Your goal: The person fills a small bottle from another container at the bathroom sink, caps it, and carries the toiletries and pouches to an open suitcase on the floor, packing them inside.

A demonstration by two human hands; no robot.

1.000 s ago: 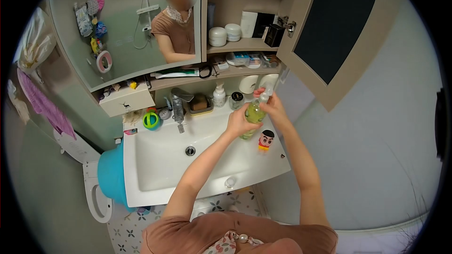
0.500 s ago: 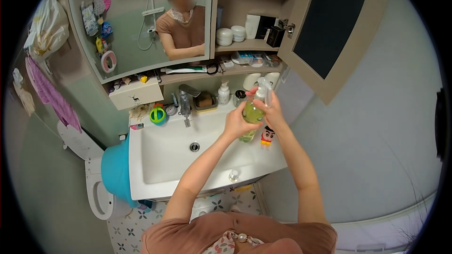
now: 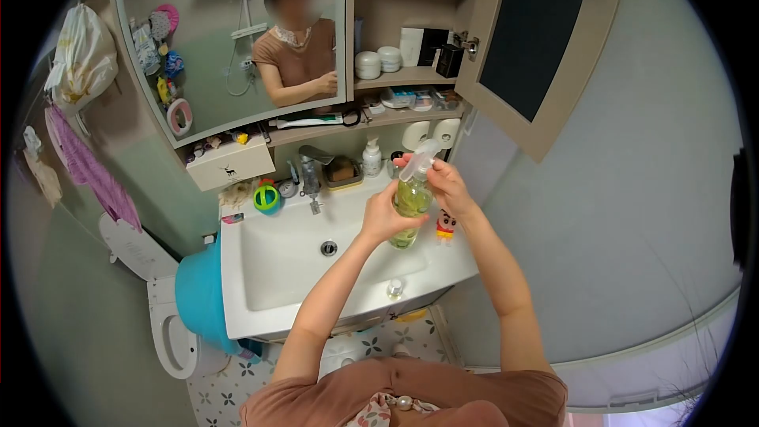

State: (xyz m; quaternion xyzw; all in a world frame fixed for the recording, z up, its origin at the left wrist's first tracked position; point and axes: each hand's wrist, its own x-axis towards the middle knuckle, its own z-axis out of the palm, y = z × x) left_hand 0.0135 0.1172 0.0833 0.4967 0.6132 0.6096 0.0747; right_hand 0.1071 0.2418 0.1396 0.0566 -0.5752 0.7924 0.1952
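My left hand (image 3: pixel 383 213) is wrapped round the body of a clear bottle (image 3: pixel 411 202) with yellow-green liquid, above the right side of the washbasin (image 3: pixel 277 269). The bottle has a whitish translucent spray or pump head (image 3: pixel 421 160). At its neck, just under the head, the fingers of my right hand (image 3: pixel 451 188) are closed; some fingertips are hidden behind the bottle. Beside my right wrist a small cartoon figure (image 3: pixel 445 231) stands on the counter. A small clear cap-like piece (image 3: pixel 394 289) sits near the basin's front edge.
Behind the basin are a faucet (image 3: pixel 311 178), a soap dish (image 3: pixel 343 172) and a white pump bottle (image 3: pixel 371 158). The cabinet door (image 3: pixel 545 39) hangs open at upper right. A blue tub (image 3: pixel 198 289) and toilet (image 3: pixel 170 340) are at left.
The bottle's head has turned, its spout now pointing left and toward me. Both hands and the bottle have shifted slightly left in view.
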